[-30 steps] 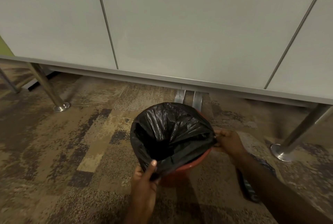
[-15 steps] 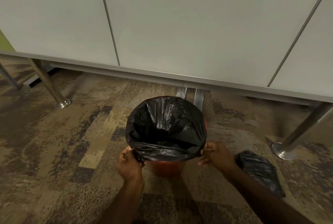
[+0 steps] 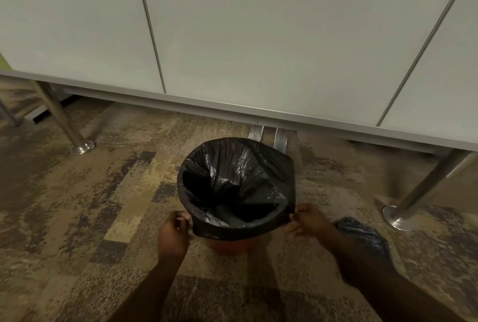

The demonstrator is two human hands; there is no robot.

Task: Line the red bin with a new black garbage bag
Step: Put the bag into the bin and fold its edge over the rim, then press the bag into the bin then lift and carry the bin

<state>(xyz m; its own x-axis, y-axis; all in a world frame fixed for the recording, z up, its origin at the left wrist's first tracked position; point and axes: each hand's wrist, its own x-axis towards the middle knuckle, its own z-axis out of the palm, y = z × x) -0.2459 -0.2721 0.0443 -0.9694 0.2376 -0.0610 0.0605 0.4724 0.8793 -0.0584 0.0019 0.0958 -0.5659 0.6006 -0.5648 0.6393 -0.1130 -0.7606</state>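
Note:
The red bin point(image 3: 232, 245) stands on the carpet in front of a white partition, only its lower near wall showing. A black garbage bag point(image 3: 238, 184) sits inside it, with its mouth folded down over the rim all round. My left hand point(image 3: 174, 236) pinches the folded bag edge at the bin's near left side. On the near right side, my right hand point(image 3: 309, 222) pinches the same edge. Both hands are level with the lower hem of the fold.
A second dark crumpled bag point(image 3: 362, 236) lies on the carpet right of the bin, behind my right forearm. Metal legs with round feet stand at the left point(image 3: 82, 147) and right point(image 3: 398, 217). A metal bracket point(image 3: 280, 138) sits just behind the bin.
Both hands went from the rim's near and right points to its two near sides. The bag's edge has been drawn down over the rim, covering more of the red wall.

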